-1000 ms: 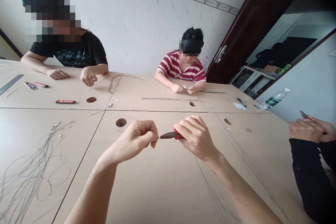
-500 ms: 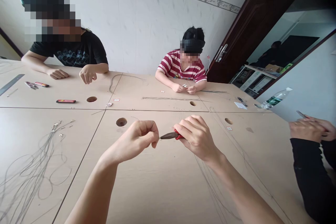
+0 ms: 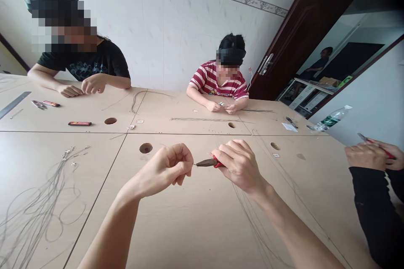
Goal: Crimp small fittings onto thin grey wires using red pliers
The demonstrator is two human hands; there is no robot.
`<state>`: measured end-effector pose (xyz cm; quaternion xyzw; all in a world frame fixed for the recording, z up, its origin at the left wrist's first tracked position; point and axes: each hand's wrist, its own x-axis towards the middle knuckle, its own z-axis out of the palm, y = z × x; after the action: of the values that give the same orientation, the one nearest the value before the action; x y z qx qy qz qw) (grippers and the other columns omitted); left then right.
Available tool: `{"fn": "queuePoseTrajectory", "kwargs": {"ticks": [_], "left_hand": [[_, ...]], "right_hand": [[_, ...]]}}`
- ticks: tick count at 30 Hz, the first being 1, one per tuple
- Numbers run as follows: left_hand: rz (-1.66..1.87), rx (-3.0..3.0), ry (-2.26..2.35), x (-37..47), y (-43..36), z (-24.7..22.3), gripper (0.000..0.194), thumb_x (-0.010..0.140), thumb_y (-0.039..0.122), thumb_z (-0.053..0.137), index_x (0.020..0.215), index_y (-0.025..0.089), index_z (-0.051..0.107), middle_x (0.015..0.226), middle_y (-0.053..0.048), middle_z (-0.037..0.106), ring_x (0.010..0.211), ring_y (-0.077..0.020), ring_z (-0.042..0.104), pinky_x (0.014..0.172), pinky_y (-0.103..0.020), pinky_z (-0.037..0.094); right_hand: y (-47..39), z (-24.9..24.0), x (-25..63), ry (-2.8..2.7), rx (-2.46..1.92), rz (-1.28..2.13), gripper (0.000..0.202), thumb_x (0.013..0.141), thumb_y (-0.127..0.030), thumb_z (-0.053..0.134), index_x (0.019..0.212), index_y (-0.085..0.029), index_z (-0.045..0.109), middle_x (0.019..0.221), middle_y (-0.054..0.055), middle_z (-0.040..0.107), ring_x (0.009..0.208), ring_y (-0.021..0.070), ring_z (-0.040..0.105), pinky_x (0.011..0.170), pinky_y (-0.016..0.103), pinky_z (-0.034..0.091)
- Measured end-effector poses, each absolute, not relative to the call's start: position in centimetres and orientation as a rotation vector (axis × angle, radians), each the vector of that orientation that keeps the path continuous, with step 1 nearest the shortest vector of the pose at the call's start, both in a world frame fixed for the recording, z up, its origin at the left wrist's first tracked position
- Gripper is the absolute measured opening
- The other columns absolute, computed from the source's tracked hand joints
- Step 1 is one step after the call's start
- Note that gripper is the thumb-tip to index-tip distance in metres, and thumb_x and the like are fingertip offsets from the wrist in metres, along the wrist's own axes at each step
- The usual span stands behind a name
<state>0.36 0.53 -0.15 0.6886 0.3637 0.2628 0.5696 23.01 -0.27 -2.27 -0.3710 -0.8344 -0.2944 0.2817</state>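
The left hand (image 3: 167, 168) is curled into a loose fist, thumb and forefinger pinched on something too small to make out, forearm rising from the lower edge. Just right of it, the right hand (image 3: 240, 166) is wrapped around red-handled pliers (image 3: 210, 162), whose dark tip points at the left hand's pinch, touching or nearly so. Both hover above the pale worktop (image 3: 195, 218). Loose wire loops (image 3: 38, 206) lie well left of the left hand.
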Motion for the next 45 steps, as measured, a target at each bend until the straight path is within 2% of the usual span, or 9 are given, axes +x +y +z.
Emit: {"fn": "queuePoseTrajectory", "kwargs": {"ticks": [5, 12, 15, 20, 23, 26, 30, 34, 45], "left_hand": [[0.519, 1.75, 0.887, 0.4, 0.8, -0.2, 0.017, 0.085, 0.026, 0.053, 0.099, 0.02, 0.06, 0.075, 0.001, 0.061, 0.068, -0.0123, 0.058, 0.06, -0.023, 0.045], [0.4, 1.936, 1.007, 0.5, 1.3, -0.9, 0.024, 0.089, 0.036, 0.048, 0.089, 0.022, 0.068, 0.065, 0.002, 0.054, 0.057, -0.0106, 0.046, 0.05, -0.022, 0.034], [0.371, 1.888, 0.971, 0.3, 2.0, -1.4, 0.024, 0.089, 0.036, 0.05, 0.089, 0.02, 0.068, 0.067, 0.001, 0.057, 0.061, -0.0121, 0.051, 0.051, -0.022, 0.036], [0.447, 1.578, 0.664, -0.3, 3.5, -2.8, 0.022, 0.09, 0.032, 0.053, 0.082, 0.016, 0.065, 0.082, -0.006, 0.067, 0.077, -0.016, 0.061, 0.073, -0.027, 0.048], [0.599, 1.177, 0.393, 0.0, 3.9, -3.9, 0.022, 0.089, 0.027, 0.054, 0.072, 0.014, 0.062, 0.106, -0.01, 0.066, 0.1, -0.0219, 0.061, 0.092, -0.034, 0.047], [0.731, 0.783, 0.25, 1.2, 3.7, -4.4, 0.027, 0.088, 0.023, 0.052, 0.063, 0.013, 0.058, 0.109, -0.011, 0.065, 0.106, -0.0243, 0.059, 0.096, -0.036, 0.046], [0.835, 0.446, 0.132, 3.1, 2.6, -3.9, 0.027, 0.088, 0.018, 0.048, 0.061, 0.014, 0.052, 0.084, -0.007, 0.063, 0.081, -0.0175, 0.063, 0.086, -0.035, 0.051], [0.906, 0.225, 0.066, 3.9, 2.0, -3.1, 0.029, 0.089, 0.012, 0.038, 0.061, 0.017, 0.041, 0.06, 0.003, 0.042, 0.052, -0.0086, 0.045, 0.063, -0.026, 0.051], [0.862, 0.241, 0.216, 4.4, 3.3, -3.0, 0.031, 0.092, 0.014, 0.035, 0.062, 0.019, 0.03, 0.057, 0.008, 0.014, 0.042, -0.0066, 0.014, 0.038, -0.02, 0.023]], "right_hand": [[-0.4, -1.9, 23.7, -2.268, -0.989, -0.828, 0.02, 0.091, -0.018, 0.053, 0.071, -0.018, 0.056, 0.059, -0.002, 0.054, 0.061, 0.013, 0.038, 0.066, 0.029, 0.027], [-0.6, -1.3, 24.6, -2.324, -0.958, -0.917, 0.021, 0.089, -0.014, 0.054, 0.068, -0.017, 0.057, 0.057, -0.003, 0.05, 0.059, 0.0125, 0.033, 0.065, 0.029, 0.026], [-0.7, -1.0, 25.0, -2.34, -0.938, -0.93, 0.022, 0.088, -0.013, 0.054, 0.067, -0.017, 0.057, 0.056, -0.003, 0.049, 0.059, 0.0123, 0.032, 0.065, 0.029, 0.026], [-0.9, -0.8, 25.2, -2.35, -0.93, -0.917, 0.021, 0.087, -0.011, 0.054, 0.067, -0.017, 0.057, 0.057, -0.003, 0.05, 0.059, 0.0123, 0.033, 0.065, 0.029, 0.026], [-1.0, -1.0, 25.1, -2.349, -0.931, -0.904, 0.02, 0.087, -0.01, 0.054, 0.068, -0.017, 0.058, 0.057, -0.003, 0.051, 0.06, 0.0124, 0.034, 0.065, 0.029, 0.026], [-1.0, -1.1, 24.9, -2.342, -0.933, -0.898, 0.021, 0.088, -0.011, 0.053, 0.068, -0.017, 0.058, 0.057, -0.002, 0.051, 0.06, 0.0125, 0.034, 0.065, 0.029, 0.026], [-1.0, -1.2, 24.7, -2.351, -0.932, -0.887, 0.023, 0.09, -0.012, 0.05, 0.069, -0.017, 0.058, 0.058, -0.002, 0.051, 0.061, 0.0127, 0.034, 0.066, 0.029, 0.025], [-1.0, -1.2, 24.7, -2.345, -0.941, -0.904, 0.023, 0.089, -0.013, 0.053, 0.067, -0.017, 0.056, 0.057, -0.003, 0.05, 0.06, 0.0124, 0.033, 0.065, 0.029, 0.025], [-0.3, -2.0, 24.8, -2.428, -0.947, -0.873, 0.019, 0.082, -0.006, 0.053, 0.067, -0.018, 0.054, 0.057, -0.003, 0.048, 0.06, 0.0133, 0.031, 0.063, 0.029, 0.023]]}}
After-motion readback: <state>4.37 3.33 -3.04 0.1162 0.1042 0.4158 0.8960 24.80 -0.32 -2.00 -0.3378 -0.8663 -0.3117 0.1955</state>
